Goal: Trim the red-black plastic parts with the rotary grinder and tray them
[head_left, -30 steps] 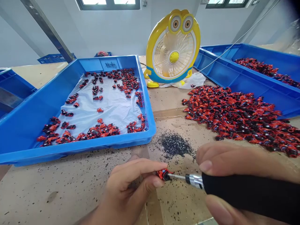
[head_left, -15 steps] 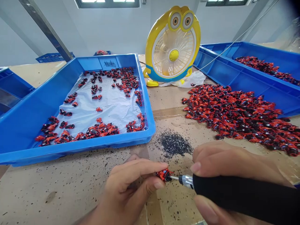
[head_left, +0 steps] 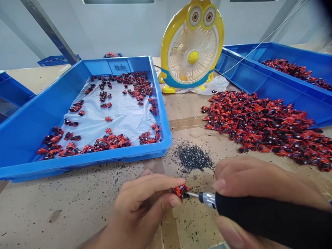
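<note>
Between thumb and forefinger, my left hand (head_left: 145, 204) pinches a small red and black part (head_left: 181, 191) above the cardboard-covered table. Its dark end faces right. My right hand (head_left: 249, 180) is wrapped round the thick black handle of a powered screwdriver (head_left: 261, 211), which has a silver collar. The thin metal bit points left, and its tip touches or enters the dark end of the part; the exact contact is too small to make out. Just beyond my hands lies a heap of small black crumbs (head_left: 194, 157).
A blue tray (head_left: 166, 138) at left holds similar red and black parts on a white sheet. A large pile of them (head_left: 259, 124) lies at right, before more blue trays (head_left: 275, 84). A yellow fan (head_left: 192, 57) stands behind, with a thin cord (head_left: 259, 50) slanting past it.
The view has tipped slightly downward. Both hands keep nearly the same pose, with the bit still at the end of the part.
</note>
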